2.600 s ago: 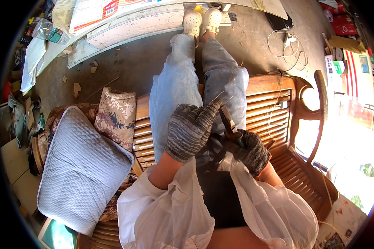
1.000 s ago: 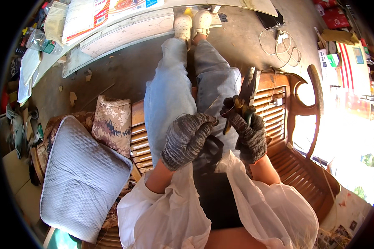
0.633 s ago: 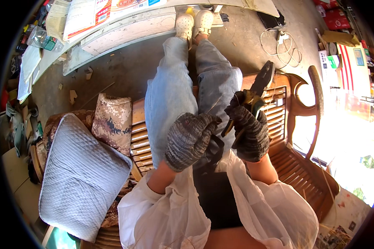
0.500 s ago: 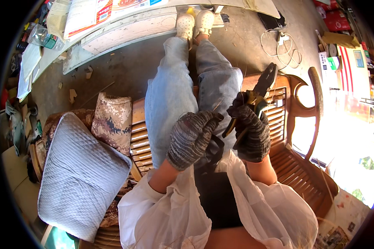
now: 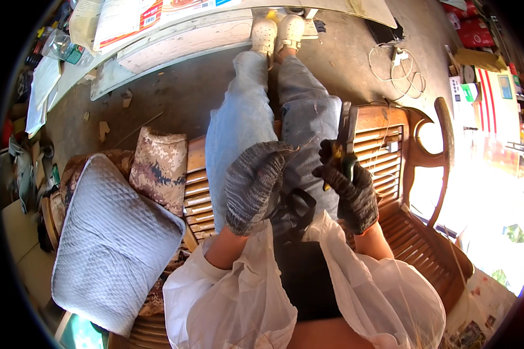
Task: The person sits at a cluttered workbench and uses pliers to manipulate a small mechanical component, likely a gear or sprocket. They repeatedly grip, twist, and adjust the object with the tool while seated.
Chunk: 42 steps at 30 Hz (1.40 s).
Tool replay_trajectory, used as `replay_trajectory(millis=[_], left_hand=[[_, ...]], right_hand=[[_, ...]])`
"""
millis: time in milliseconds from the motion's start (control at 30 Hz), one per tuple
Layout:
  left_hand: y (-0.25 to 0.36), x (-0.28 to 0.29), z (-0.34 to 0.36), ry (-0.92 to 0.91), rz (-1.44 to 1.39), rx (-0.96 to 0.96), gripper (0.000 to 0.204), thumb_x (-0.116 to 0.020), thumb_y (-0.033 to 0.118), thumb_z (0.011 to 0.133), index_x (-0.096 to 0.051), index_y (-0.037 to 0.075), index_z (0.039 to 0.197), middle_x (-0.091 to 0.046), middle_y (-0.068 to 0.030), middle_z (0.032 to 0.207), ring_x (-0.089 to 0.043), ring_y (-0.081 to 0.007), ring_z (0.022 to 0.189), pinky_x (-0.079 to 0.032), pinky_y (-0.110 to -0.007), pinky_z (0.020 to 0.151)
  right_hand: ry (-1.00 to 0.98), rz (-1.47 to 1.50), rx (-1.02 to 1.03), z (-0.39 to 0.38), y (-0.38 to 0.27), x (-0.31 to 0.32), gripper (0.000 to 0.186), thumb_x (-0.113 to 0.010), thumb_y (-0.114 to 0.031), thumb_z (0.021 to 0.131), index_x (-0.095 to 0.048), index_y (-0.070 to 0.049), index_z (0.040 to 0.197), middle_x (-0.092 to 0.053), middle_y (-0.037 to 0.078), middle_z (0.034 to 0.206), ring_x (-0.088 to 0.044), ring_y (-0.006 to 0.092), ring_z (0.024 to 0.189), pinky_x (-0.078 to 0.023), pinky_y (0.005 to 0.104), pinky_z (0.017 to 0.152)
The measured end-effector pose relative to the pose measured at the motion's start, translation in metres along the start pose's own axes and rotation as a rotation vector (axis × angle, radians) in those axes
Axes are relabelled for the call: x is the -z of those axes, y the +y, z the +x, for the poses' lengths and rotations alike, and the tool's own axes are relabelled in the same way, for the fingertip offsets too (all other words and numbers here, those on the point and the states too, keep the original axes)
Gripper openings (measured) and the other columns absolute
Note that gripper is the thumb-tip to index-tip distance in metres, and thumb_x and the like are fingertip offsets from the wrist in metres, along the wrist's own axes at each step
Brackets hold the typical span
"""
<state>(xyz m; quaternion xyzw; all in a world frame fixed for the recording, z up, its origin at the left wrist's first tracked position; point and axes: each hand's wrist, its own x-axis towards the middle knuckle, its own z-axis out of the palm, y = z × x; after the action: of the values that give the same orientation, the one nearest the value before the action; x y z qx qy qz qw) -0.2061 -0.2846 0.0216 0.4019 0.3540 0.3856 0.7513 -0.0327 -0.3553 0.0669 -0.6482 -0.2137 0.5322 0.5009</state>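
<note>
Both of my hands wear grey-and-black knitted work gloves and sit over my lap. My left hand (image 5: 254, 189) is closed, its fingertips pinched round a thin wire (image 5: 301, 146) whose end sticks out toward the right. Opposite it, my right hand (image 5: 354, 195) wraps round the handles of a pair of pliers (image 5: 348, 127). Their dark jaws point away from me, and bits of yellow and green show at the grip. The jaws and the wire are apart. Most of the handles are hidden in the glove.
I sit on a slatted wooden bench (image 5: 385, 145) with a curved armrest (image 5: 444, 139). At my left lie a grey quilted cushion (image 5: 113, 244) and a camouflage cloth bundle (image 5: 159, 168). Ahead stands a low table (image 5: 183, 49) with papers. A white cable (image 5: 410, 75) lies on the floor.
My hands have moved apart, the left one turning with the wire. The pliers have swung from a rightward slant to pointing nearly straight away from me, and sit lower.
</note>
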Motion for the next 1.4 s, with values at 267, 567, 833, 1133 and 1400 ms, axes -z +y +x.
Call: replay_trajectory(millis=[267, 567, 833, 1133, 1400], left_hand=[[-0.005, -0.006, 0.001, 0.107, -0.065, -0.035, 0.024, -0.061, 0.013, 0.092, -0.062, 0.001, 0.112, -0.062, 0.0008, 0.089, -0.050, -0.0034, 0.068, -0.040, -0.018, 0.059], [0.001, -0.018, -0.003, 0.180, 0.161, -0.093, 0.018, -0.060, 0.010, 0.091, -0.065, 0.001, 0.106, -0.064, -0.0009, 0.087, -0.053, -0.0053, 0.067, -0.044, -0.020, 0.061], [0.000, -0.021, -0.002, 0.225, 0.462, -0.227, 0.017, -0.062, 0.003, 0.086, -0.067, 0.002, 0.102, -0.069, -0.0117, 0.091, -0.063, -0.0221, 0.077, -0.049, -0.032, 0.071], [-0.005, -0.019, 0.000, 0.235, 0.658, -0.424, 0.017, -0.064, 0.002, 0.082, -0.067, 0.003, 0.099, -0.068, -0.0114, 0.089, -0.062, -0.0268, 0.074, -0.047, -0.037, 0.070], [-0.009, -0.015, 0.007, 0.288, 1.021, -0.805, 0.021, -0.065, 0.004, 0.080, -0.068, 0.005, 0.101, -0.067, -0.0092, 0.081, -0.057, -0.0238, 0.061, -0.045, -0.035, 0.061]], right_hand=[[-0.215, -0.137, -0.102, -0.019, 0.018, 0.006, 0.045, -0.068, 0.002, 0.081, -0.050, 0.000, 0.122, -0.060, 0.006, 0.110, -0.060, 0.0123, 0.094, -0.051, 0.0267, 0.084], [-0.163, -0.468, 0.081, -0.016, 0.027, 0.001, 0.032, -0.074, -0.005, 0.079, -0.061, 0.001, 0.109, -0.066, 0.002, 0.094, -0.058, 0.0072, 0.087, -0.049, 0.0241, 0.077], [-0.152, -0.308, -0.083, -0.018, 0.021, -0.005, 0.031, -0.073, -0.006, 0.080, -0.061, 0.001, 0.108, -0.066, 0.002, 0.091, -0.059, 0.0068, 0.084, -0.050, 0.0241, 0.073], [-0.223, -0.391, -0.132, -0.018, 0.023, -0.002, 0.038, -0.071, -0.013, 0.083, -0.057, 0.001, 0.116, -0.067, 0.006, 0.098, -0.062, 0.0107, 0.088, -0.050, 0.0248, 0.079], [-0.278, -0.469, 0.008, -0.021, 0.031, 0.005, 0.041, -0.069, -0.009, 0.084, -0.053, 0.003, 0.119, -0.068, 0.008, 0.101, -0.064, 0.0124, 0.093, -0.049, 0.0262, 0.084]])
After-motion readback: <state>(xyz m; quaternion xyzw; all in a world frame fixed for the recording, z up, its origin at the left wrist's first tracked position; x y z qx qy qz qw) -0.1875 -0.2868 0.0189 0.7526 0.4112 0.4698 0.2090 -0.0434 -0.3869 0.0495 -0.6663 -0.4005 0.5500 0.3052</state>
